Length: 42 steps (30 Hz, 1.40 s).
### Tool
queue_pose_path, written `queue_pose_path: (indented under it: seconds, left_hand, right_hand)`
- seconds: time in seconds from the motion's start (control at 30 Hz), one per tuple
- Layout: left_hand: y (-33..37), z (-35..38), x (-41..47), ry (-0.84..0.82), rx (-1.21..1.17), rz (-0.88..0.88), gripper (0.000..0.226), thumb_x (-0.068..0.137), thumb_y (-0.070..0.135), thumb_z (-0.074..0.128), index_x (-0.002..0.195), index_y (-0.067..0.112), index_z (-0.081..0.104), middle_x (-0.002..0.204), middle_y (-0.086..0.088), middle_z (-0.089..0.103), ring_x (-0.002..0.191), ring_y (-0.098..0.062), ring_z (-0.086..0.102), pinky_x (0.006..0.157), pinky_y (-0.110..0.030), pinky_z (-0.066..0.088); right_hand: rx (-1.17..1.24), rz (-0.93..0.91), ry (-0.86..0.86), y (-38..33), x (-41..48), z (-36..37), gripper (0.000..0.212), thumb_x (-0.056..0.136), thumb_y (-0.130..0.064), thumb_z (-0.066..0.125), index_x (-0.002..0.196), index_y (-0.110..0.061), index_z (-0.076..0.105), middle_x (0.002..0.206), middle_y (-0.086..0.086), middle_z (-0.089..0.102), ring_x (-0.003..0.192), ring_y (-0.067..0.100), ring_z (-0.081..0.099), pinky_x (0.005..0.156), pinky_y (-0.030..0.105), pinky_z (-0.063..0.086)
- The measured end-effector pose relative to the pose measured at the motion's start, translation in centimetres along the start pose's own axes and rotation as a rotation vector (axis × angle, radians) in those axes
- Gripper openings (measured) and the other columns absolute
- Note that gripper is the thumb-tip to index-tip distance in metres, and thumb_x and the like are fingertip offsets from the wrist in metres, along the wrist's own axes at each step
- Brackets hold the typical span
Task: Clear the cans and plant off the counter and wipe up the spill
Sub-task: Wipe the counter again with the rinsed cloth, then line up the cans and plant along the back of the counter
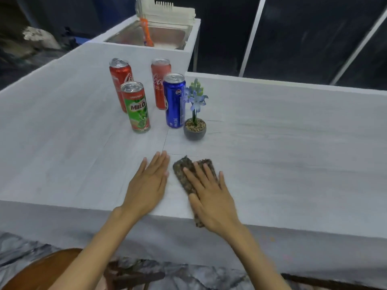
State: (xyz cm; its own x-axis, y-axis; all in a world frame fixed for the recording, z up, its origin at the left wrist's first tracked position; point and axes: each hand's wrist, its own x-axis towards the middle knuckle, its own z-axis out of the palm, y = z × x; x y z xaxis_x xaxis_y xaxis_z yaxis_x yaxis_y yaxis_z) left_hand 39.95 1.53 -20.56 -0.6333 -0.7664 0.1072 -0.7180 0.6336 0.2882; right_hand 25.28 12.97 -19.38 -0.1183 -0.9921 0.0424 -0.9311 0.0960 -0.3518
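Gray counter [293, 143] fills the frame. Four cans [138, 107] and a little plant [195, 122] stand together at upper middle. Lower down, the left hand [148, 185] lies flat and empty. The right hand [211, 197] presses flat on a brown cloth [184, 174].

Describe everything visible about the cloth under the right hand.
The cloth is dark and mottled, brown speckled with lighter flecks, with a coarse, nubby look. It appears folded into a long strip and lies flat on the pale counter, angled, its near end hanging slightly over the front edge. The right hand rests palm down on it, fingers spread, covering its middle. The left hand lies flat on the counter beside it, not touching. The potted plant stands apart, farther back.
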Motion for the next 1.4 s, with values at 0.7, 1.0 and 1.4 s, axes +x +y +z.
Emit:
queue_pose_path:
  seconds: [0.7,1.0,1.4]
  left_hand:
    - [-5.1,-1.5,-2.5,0.066,0.066,-0.007,0.072,0.084,0.042,-0.009,0.146,0.015,0.014,0.155,0.004,0.015,0.137,-0.002,-0.004,0.116,-0.028,-0.008]
    - [-5.6,-1.6,-2.0,0.052,-0.041,-0.041,0.069,0.086,0.041,-0.006,0.146,0.016,0.013,0.156,0.003,0.012,0.136,0.001,-0.005,0.115,-0.027,-0.008]
    - [-2.9,-12.4,5.5,0.611,-0.386,-0.15,0.032,0.087,0.019,0.056,0.119,0.016,0.054,0.126,-0.007,0.054,0.117,-0.021,0.049,0.092,-0.03,0.041]
  right_hand:
    - [-0.066,0.311,0.112,-5.0,2.6,1.8,0.087,0.067,-0.048,-0.015,0.15,-0.026,0.0,0.16,0.001,-0.005,0.147,0.019,-0.009,0.117,0.039,-0.011]
    - [0.036,0.216,0.009,-9.9,6.0,3.6,0.083,0.072,-0.05,-0.011,0.15,-0.024,0.001,0.16,0.004,-0.007,0.147,0.02,-0.011,0.114,0.037,-0.016]
    - [0.344,0.057,0.406,-10.3,12.4,-10.9,0.033,0.088,-0.022,0.058,0.12,-0.015,0.058,0.131,0.005,0.052,0.12,0.018,0.049,0.098,0.033,0.043]
